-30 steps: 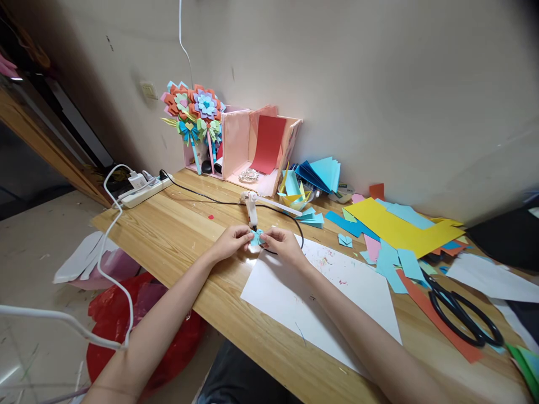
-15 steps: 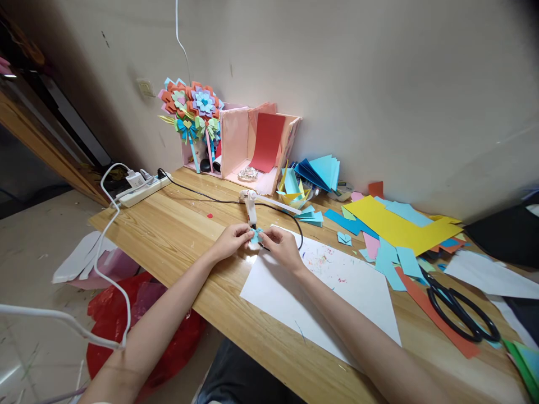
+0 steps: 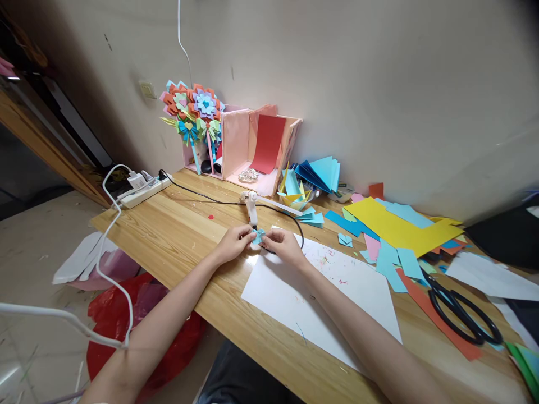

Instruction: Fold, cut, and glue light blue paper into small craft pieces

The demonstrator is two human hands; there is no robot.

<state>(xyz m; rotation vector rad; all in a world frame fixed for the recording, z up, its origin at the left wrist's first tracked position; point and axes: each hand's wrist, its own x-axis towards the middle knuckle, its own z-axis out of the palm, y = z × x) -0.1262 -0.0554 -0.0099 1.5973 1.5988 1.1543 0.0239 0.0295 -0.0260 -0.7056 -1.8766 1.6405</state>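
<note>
Between my two hands is a small light-blue folded paper piece point(image 3: 258, 237), pinched from both sides. My left hand point(image 3: 233, 244) grips its left edge with thumb and fingertips. On the other edge, my right hand point(image 3: 283, 246) is closed, its forearm crossing a white sheet of paper point(image 3: 324, 292). Just behind the piece stands a white glue gun point(image 3: 251, 209), nozzle down, with its black cord point(image 3: 197, 194) curving around to the right. A small folded blue paper heart point(image 3: 345, 240) lies to the right of my hands.
Black-handled scissors point(image 3: 458, 308) rest at the right by an orange paper strip point(image 3: 438, 317). Yellow paper point(image 3: 400, 224) and blue scraps lie behind. A pink box organizer point(image 3: 236, 137) with paper flowers point(image 3: 205, 105) backs onto the wall. A power strip point(image 3: 145, 192) sits at the left edge.
My hands stay almost in place, still pinching the blue paper piece, which shows slightly more between the fingers. The whole view has shifted very slightly.
</note>
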